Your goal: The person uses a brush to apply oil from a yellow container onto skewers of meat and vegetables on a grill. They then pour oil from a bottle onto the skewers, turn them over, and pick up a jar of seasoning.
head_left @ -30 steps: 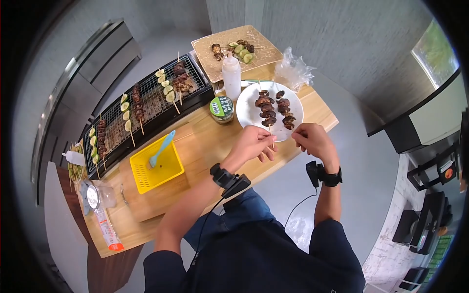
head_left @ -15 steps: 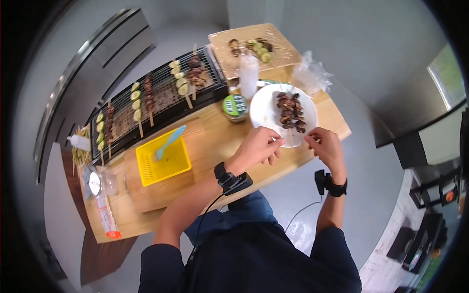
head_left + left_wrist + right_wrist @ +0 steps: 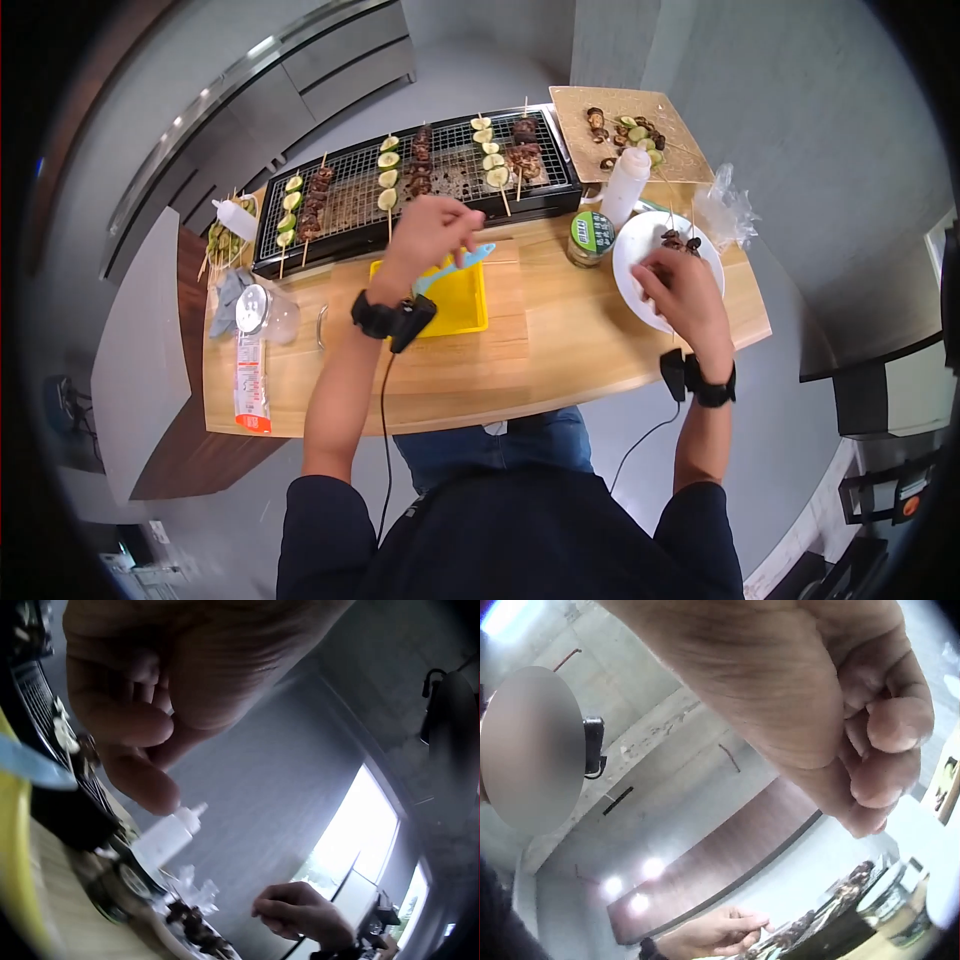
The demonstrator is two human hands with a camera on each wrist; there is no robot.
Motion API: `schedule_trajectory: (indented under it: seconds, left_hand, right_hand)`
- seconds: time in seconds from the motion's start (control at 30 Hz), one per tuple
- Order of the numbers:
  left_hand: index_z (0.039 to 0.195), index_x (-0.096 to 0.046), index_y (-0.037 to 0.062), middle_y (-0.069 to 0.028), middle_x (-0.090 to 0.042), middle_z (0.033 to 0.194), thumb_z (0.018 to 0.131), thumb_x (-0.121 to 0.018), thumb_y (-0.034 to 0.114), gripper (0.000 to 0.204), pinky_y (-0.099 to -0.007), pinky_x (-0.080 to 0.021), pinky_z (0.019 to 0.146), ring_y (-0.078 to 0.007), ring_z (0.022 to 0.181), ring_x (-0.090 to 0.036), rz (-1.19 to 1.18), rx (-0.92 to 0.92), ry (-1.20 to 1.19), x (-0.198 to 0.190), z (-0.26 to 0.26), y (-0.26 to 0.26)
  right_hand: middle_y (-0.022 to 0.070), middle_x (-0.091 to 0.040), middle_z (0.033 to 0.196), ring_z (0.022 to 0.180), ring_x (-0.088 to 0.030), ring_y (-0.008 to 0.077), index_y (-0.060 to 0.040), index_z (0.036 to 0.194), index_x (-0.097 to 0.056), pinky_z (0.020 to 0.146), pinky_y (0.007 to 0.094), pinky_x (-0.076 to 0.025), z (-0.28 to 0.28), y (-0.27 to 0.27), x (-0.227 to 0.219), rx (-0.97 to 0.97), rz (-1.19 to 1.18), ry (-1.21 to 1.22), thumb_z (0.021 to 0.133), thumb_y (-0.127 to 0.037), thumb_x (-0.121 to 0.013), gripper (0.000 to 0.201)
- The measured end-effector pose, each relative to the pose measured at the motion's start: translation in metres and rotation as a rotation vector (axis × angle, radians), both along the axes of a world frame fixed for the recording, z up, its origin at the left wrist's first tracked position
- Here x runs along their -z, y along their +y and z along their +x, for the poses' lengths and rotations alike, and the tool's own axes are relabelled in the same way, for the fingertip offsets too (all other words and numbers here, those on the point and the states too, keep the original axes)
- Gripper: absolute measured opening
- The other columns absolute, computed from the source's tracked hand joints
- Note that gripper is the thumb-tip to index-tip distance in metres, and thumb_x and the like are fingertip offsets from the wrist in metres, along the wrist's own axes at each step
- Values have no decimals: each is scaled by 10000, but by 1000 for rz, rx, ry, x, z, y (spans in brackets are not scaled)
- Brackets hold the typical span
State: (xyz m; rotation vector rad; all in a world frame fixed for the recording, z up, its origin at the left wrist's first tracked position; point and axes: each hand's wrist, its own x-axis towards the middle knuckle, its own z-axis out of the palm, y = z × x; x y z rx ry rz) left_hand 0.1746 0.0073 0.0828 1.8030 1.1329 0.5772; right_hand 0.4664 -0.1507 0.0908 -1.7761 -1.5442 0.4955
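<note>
In the head view my left hand (image 3: pixel 428 238) hovers over the yellow basket (image 3: pixel 462 312) and the grill's near edge, fingers loosely bent with nothing between them. Partly behind it, a light blue brush (image 3: pixel 472 258) leans in the basket. Skewers of green-edged slices (image 3: pixel 388 180) and dark brown pieces (image 3: pixel 421 160) lie across the grill (image 3: pixel 350 215). My right hand (image 3: pixel 690 300), its fingers loosely curled and holding nothing, is over the near side of the white plate (image 3: pixel 627 250). It hides part of the dark mushroom-like skewers (image 3: pixel 673 240) there.
A white squeeze bottle (image 3: pixel 627 185) and a green-lidded jar (image 3: pixel 590 235) stand between grill and plate. Behind are a gold tray (image 3: pixel 650 102) with food and a clear plastic bag (image 3: pixel 730 208). A clear jar (image 3: pixel 280 318) and a packet (image 3: pixel 250 385) occupy the table's left end.
My left hand has moved left from the plate to above the basket. The right hand stays by the plate, now over its near part. The head view has swung left.
</note>
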Motion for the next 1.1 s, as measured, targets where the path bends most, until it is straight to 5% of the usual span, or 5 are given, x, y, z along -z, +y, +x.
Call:
schedule_trajectory:
  seconds: [0.17,0.37,0.47,0.7,1.1]
  left_hand:
    - [840,-681,-35,-71,-678,659,917,-618,246,298,-223,-440,411,-117,491,-640,74,-143,55,4,-59,39]
    - [915,-667,-82,-126,-714,778,938,-600,329,417,-240,-443,414,-143,517,-651,-90,-148,199,12,-66,50]
    - [947,-657,-91,-130,-717,803,941,-600,327,422,-230,-449,440,-132,543,-650,-213,-79,105,15,-61,57]
    - [1019,-659,-48,-103,-717,927,928,-626,282,344,-200,-443,575,-80,688,-622,-350,27,-132,36,-63,73]
    - [982,-662,-47,-59,-680,827,948,-614,175,230,-160,-386,441,-38,559,-543,-255,-9,-292,-3,-62,27]
  right_hand:
    - [91,-636,583,496,-634,157,38,798,-665,458,293,-454,-40,75,-15,-257,-85,75,889,-157,-635,218]
    - [66,-650,621,475,-602,113,66,802,-675,427,259,-489,-58,161,6,-201,-219,33,912,-194,-622,287]
    - [78,-648,577,437,-612,153,52,682,-642,421,285,-514,-71,170,5,-167,-249,-5,882,-193,-651,316]
    - [81,-658,597,451,-615,145,55,691,-644,423,271,-515,-71,184,25,-177,-298,85,862,-140,-624,260]
    - [31,-649,598,426,-550,102,14,723,-704,421,249,-470,-64,199,34,-219,-344,157,861,-153,-646,225]
